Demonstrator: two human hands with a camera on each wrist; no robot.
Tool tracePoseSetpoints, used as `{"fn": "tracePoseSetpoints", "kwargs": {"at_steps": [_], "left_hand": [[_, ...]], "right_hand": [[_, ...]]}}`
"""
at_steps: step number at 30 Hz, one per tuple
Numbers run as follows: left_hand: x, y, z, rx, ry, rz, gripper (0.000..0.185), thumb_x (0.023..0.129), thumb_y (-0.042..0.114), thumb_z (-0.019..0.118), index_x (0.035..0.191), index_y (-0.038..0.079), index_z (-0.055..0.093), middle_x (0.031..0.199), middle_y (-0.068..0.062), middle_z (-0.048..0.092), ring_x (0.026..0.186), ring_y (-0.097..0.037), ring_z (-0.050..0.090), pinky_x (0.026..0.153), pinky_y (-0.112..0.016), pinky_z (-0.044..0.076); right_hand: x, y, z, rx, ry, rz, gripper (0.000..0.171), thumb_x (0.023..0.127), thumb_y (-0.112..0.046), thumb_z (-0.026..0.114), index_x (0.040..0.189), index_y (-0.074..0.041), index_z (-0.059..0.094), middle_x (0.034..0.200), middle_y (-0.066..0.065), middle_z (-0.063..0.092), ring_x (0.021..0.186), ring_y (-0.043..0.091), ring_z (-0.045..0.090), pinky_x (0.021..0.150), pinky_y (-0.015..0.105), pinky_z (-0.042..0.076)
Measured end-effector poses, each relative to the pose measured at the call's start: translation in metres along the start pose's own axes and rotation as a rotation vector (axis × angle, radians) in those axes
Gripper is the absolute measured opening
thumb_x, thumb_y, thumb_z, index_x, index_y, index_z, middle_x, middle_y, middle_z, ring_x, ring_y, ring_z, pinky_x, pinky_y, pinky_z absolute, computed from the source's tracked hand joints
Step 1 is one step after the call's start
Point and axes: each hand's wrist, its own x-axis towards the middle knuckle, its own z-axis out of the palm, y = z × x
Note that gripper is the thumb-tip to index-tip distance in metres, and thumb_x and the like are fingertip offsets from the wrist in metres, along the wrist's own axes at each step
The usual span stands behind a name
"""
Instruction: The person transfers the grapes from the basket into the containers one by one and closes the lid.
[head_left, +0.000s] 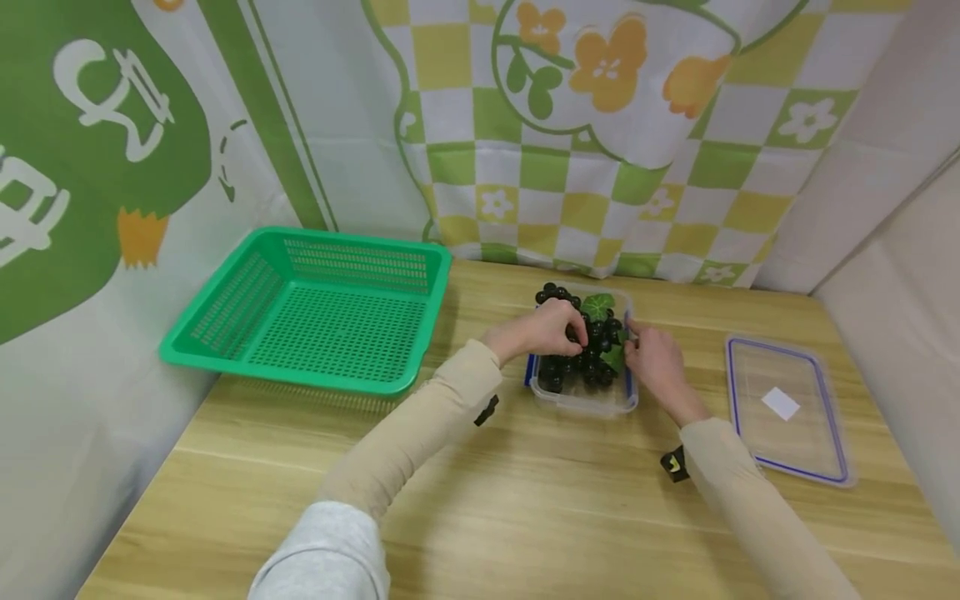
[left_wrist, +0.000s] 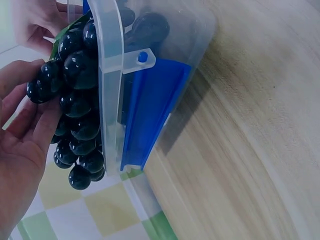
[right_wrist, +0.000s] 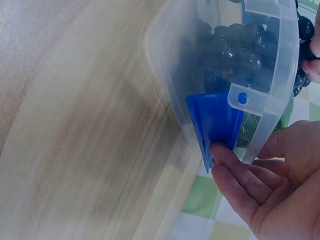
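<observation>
A clear plastic container (head_left: 587, 407) with blue side latches holds bunches of dark grapes (head_left: 552, 372) and green leaves (head_left: 597, 307). My left hand (head_left: 557, 327) reaches over the container's left side and pinches some of the grapes; in the left wrist view, its thumb and fingers close round a few grapes (left_wrist: 46, 82) above the rim. At the right side, my right hand (head_left: 657, 361) grips the container wall. The right wrist view has its fingers against the blue latch (right_wrist: 217, 117), with the thumb at the rim. Some grapes bulge above the rim.
A green perforated basket (head_left: 337, 379) stands at the left on the wooden table (head_left: 525, 517). The clear lid (head_left: 795, 442) with a blue seal and white label lies to the right. A checked, flowered cloth (head_left: 540, 175) hangs behind the container.
</observation>
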Motion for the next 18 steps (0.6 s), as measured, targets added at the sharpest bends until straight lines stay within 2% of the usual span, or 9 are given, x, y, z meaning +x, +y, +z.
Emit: {"fn": "tracePoseSetpoints", "kwargs": {"at_steps": [7, 10, 12, 15, 18], "left_hand": [[-0.007, -0.004, 0.000, -0.119, 0.101, 0.023, 0.018, 0.090, 0.014, 0.062, 0.100, 0.004, 0.072, 0.098, -0.008, 0.072, 0.085, -0.014, 0.067, 0.074, -0.017, 0.052], [-0.010, -0.008, -0.002, -0.160, 0.175, 0.013, 0.017, 0.090, 0.013, 0.062, 0.099, 0.003, 0.072, 0.096, -0.009, 0.072, 0.084, -0.015, 0.066, 0.073, -0.017, 0.052], [-0.012, -0.009, -0.004, -0.187, 0.247, -0.015, 0.018, 0.090, 0.012, 0.061, 0.099, 0.002, 0.072, 0.096, -0.010, 0.071, 0.085, -0.017, 0.066, 0.075, -0.020, 0.052], [-0.015, -0.011, -0.007, -0.201, 0.398, -0.127, 0.018, 0.090, 0.011, 0.059, 0.099, 0.002, 0.071, 0.095, -0.011, 0.071, 0.085, -0.020, 0.065, 0.078, -0.025, 0.053], [-0.019, -0.012, -0.004, -0.215, 0.550, -0.315, 0.016, 0.088, 0.008, 0.058, 0.095, 0.002, 0.072, 0.093, -0.011, 0.072, 0.083, -0.022, 0.066, 0.077, -0.031, 0.053]], "right_hand": [[-0.001, 0.000, -0.001, 0.003, 0.001, 0.000, 0.043, 0.088, -0.003, 0.051, 0.129, 0.007, 0.051, 0.079, 0.025, 0.068, 0.046, 0.019, 0.049, 0.042, 0.027, 0.036], [0.000, 0.000, -0.001, -0.004, 0.007, -0.003, 0.042, 0.087, -0.004, 0.051, 0.129, 0.007, 0.052, 0.082, 0.026, 0.068, 0.048, 0.021, 0.052, 0.043, 0.027, 0.037], [0.000, -0.001, -0.001, -0.002, 0.005, -0.001, 0.042, 0.088, -0.004, 0.051, 0.129, 0.007, 0.052, 0.082, 0.026, 0.068, 0.048, 0.021, 0.052, 0.042, 0.028, 0.037], [-0.001, -0.001, -0.001, 0.000, 0.005, 0.001, 0.042, 0.088, -0.003, 0.051, 0.128, 0.007, 0.052, 0.083, 0.027, 0.068, 0.047, 0.020, 0.052, 0.042, 0.028, 0.037], [-0.001, -0.001, -0.001, 0.001, 0.002, -0.001, 0.042, 0.088, -0.003, 0.051, 0.128, 0.007, 0.052, 0.081, 0.026, 0.068, 0.047, 0.019, 0.051, 0.041, 0.027, 0.037]]}}
